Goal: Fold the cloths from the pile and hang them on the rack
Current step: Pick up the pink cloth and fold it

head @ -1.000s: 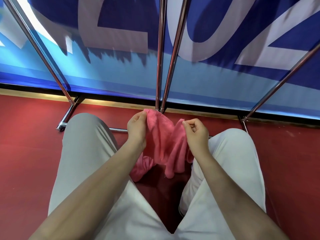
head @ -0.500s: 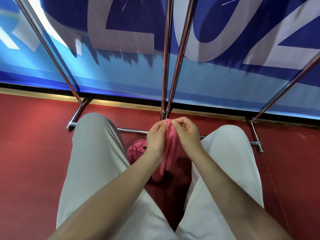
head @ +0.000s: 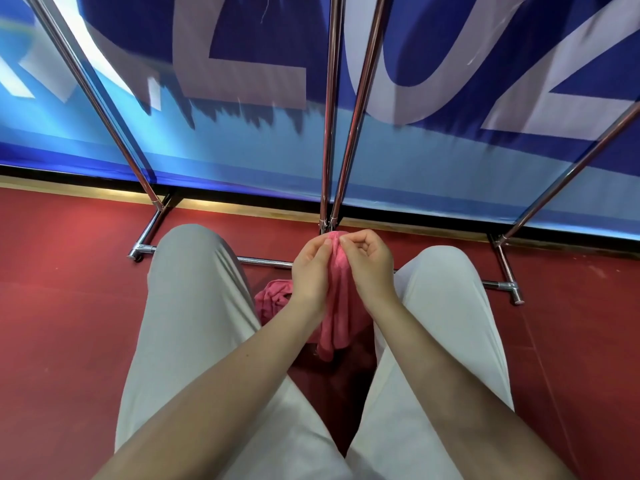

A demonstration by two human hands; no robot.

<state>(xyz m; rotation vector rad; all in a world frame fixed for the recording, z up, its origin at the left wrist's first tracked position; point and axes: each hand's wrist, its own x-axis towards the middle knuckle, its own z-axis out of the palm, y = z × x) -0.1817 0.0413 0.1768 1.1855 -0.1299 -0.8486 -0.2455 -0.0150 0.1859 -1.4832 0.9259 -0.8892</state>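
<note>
One pink cloth [head: 337, 306] is pinched at its top edge by the left hand [head: 311, 268] and right hand [head: 370, 261], fingertips together, hanging between the knees before the rack [head: 329, 133]. Folding seems underway; next, corners need matching, then draping. More pink fabric [head: 273, 296] is bunched below, count unclear.

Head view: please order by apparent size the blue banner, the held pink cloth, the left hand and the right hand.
1. blue banner
2. pink cloth, partly hidden
3. left hand and right hand: alike, not ranked.
</note>
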